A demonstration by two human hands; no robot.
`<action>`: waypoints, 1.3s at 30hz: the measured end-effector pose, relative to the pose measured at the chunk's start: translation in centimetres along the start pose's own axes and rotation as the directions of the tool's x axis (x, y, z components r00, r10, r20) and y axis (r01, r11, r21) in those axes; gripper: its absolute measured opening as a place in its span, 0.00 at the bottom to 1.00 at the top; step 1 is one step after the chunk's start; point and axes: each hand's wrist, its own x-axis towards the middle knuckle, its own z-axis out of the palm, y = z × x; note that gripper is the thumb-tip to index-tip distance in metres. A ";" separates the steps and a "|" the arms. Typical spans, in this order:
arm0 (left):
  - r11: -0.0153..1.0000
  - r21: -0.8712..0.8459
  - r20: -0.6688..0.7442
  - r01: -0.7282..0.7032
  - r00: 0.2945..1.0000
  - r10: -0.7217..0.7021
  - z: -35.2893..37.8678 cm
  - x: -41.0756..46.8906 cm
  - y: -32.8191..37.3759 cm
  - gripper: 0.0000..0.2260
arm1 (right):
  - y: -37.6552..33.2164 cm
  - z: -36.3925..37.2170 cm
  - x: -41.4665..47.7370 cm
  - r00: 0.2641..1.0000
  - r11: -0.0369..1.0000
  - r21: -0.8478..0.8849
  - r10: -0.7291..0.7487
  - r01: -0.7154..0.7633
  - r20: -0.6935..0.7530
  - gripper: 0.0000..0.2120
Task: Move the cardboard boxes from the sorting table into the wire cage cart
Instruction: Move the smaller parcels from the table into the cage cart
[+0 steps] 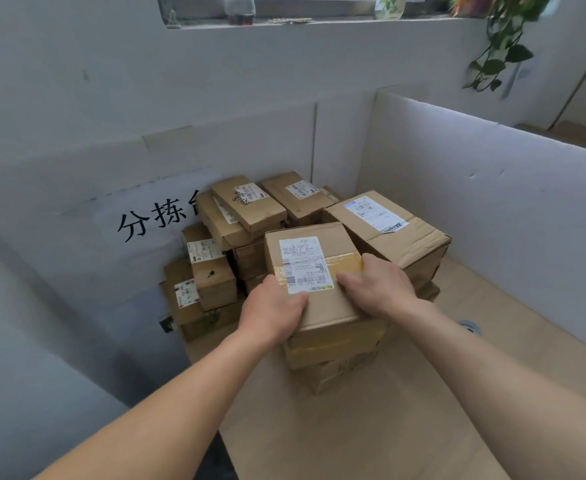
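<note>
squarely between both hands [271,315] [378,285], box [322,308]

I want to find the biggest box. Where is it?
In the head view, the biggest box sits right of centre beside the white partition, just behind the taped box that the left hand and right hand grip.

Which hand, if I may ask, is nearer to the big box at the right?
Right. On the front box, the right hand lies beside the big box, the left hand at the opposite side.

Labelled box [314,271] tops front stack (others behind).
</note>
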 end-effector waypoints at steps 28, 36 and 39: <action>0.984 -0.151 -0.018 -0.090 0.996 0.088 -2.8 -22.8 -14.3 0.14 | -2.4 7.6 -26.3 0.999 0.997 0.068 0.023 -0.024 0.024 0.26; 0.990 -0.135 0.114 0.050 0.993 -0.034 3.0 -28.2 -16.5 0.10 | 3.7 11.5 -31.5 0.978 0.983 0.113 0.125 -0.145 0.166 0.23; 0.986 -0.144 0.129 0.085 0.989 -0.066 4.8 -29.0 -16.4 0.10 | 5.7 12.0 -31.3 0.972 0.977 0.160 0.108 -0.144 0.210 0.24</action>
